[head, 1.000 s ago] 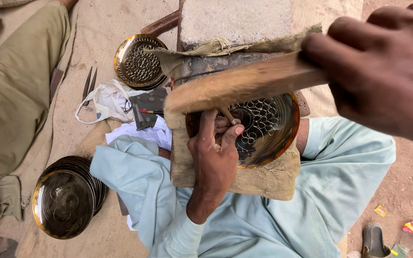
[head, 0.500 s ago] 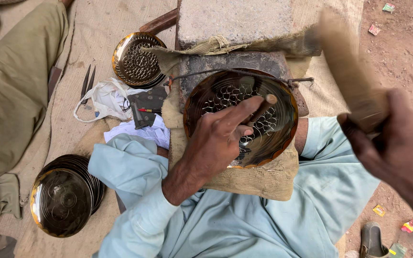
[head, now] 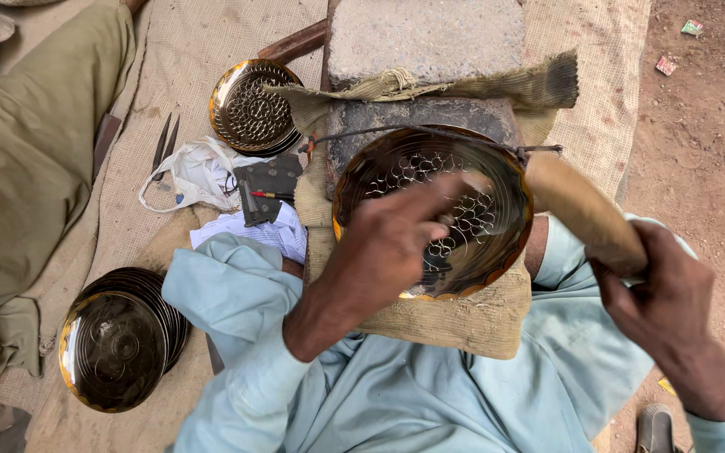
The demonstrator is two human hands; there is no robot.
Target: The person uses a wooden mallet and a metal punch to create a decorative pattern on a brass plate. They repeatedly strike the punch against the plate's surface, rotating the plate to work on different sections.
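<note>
Left hand (head: 396, 243): fingers curled and pinched together over the inside of the round, shiny brass plate with a punched chain pattern (head: 438, 210). The fingertips (head: 455, 189) press something small against the plate's surface; whether a punch or chisel sits in the pinch cannot be told, as the hand covers it. The grip is nearly closed.

Right hand (head: 660, 298): fully closed around the lower end of the thick, tan wooden mallet (head: 585, 210). The mallet's upper end lies at the plate's right rim, close to touching.

The plate rests tilted on a folded pad of coarse tan sackcloth (head: 455, 323) across the person's lap in pale blue cloth. Its far rim leans at a dark stone block (head: 425, 117), with a larger grey block (head: 425, 38) behind and a strip of frayed burlap (head: 497, 84) draped between them.

Edges and room: the plate's left rim is just beside a small dark tool pouch (head: 266, 184) and a white crumpled cloth bag (head: 199, 172). A second patterned brass plate (head: 249, 109) lies well apart, upper left. A stack of plain brass plates (head: 119, 344) sits on the mat at lower left. Dark metal shears (head: 164, 144) lie beside the bag. Bare dirt ground (head: 706, 143) is open to the right of the mallet hand.
</note>
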